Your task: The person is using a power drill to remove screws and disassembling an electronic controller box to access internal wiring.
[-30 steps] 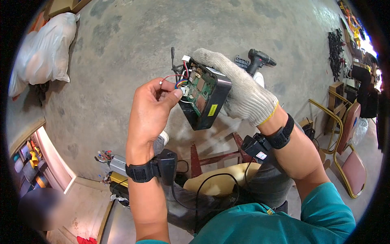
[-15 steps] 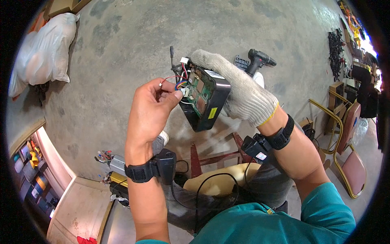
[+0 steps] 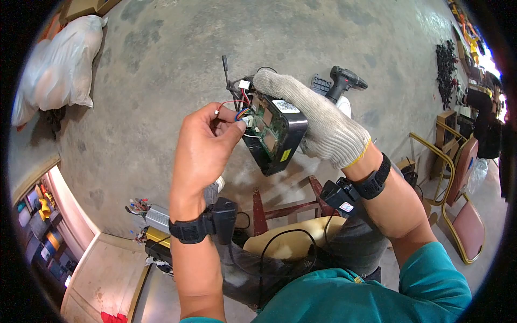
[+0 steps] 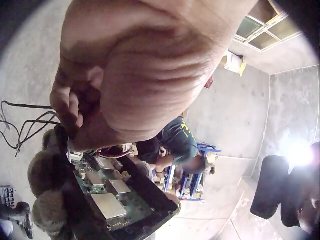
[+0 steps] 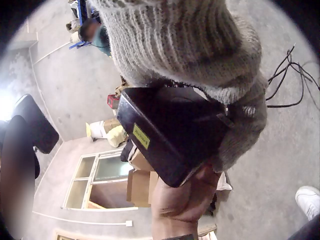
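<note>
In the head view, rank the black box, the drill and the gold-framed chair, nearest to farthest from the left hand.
1. The black box: beside the left hand.
2. The drill: floor, upper right.
3. The chair: far right.

I hold the black case (image 3: 280,156) in the middle of the frame in my gloved right hand (image 3: 323,126), tilted with its open side facing left. Inside it lies a green circuit board (image 3: 267,129) carrying grey metal blocks. A yellow sticker (image 3: 284,155) sits on its lower side wall. Red, blue and black wires (image 3: 237,107) spill from its upper left end, one ending in a white connector (image 3: 245,84). My left hand (image 3: 207,142) pinches the wires just beside the board.
</note>
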Demonstrator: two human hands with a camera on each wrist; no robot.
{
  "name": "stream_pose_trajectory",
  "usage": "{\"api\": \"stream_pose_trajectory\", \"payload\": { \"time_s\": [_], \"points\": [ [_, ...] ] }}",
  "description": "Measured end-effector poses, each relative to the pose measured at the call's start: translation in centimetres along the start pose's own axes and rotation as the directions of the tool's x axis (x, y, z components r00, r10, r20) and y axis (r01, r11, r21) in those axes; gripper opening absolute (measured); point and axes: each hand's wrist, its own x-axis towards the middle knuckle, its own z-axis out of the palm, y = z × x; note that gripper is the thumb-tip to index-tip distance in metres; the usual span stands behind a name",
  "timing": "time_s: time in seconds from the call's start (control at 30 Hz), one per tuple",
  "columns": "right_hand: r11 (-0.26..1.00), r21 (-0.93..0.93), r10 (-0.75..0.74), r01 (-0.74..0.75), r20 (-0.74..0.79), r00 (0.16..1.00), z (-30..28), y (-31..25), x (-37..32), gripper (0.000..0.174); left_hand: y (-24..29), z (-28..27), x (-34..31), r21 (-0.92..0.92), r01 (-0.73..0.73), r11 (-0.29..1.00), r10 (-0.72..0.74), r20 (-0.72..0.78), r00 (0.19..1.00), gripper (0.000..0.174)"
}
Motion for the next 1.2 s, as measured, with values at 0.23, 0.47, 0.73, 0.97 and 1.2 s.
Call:
{"api": "stream_pose_trajectory", "payload": {
  "time_s": [0.23, 0.47, 0.73, 0.97, 1.2],
  "points": [
    [0.990, -0.072, -0.116, 0.121, 0.071, 0.991, 0.0, 0.0, -0.5, 0.036, -0.4, 0.3, 0.1, 0.028, -0.052, 0.998, 0.053, -0.039, 0.998, 0.007],
    [0.661, -0.500, -0.503, 0.559, 0.258, 0.825, -1.3, 1.2, 0.0, 0.036, -0.5, 0.5, 0.1, -0.011, -0.040, 0.999, 0.039, -0.058, 0.998, 0.007],
    [0.272, -0.593, -0.687, 0.758, 0.431, 0.585, -2.1, 1.6, 0.8, 0.034, -0.5, 0.7, 0.1, -0.029, -0.061, 0.998, 0.059, -0.077, 0.995, 0.006],
    [0.910, -0.233, -0.328, 0.344, 0.104, 0.939, 0.0, 0.5, -0.5, 0.032, -0.2, 0.9, -0.1, -0.011, -0.057, 0.998, 0.056, -0.107, 0.993, 0.007],
    [0.988, 0.102, -0.123, 0.117, 0.046, 0.991, 0.6, 0.0, -0.3, 0.030, -0.5, 1.4, -0.2, -0.020, -0.082, 0.996, 0.079, -0.131, 0.988, 0.007]
  ]
}}
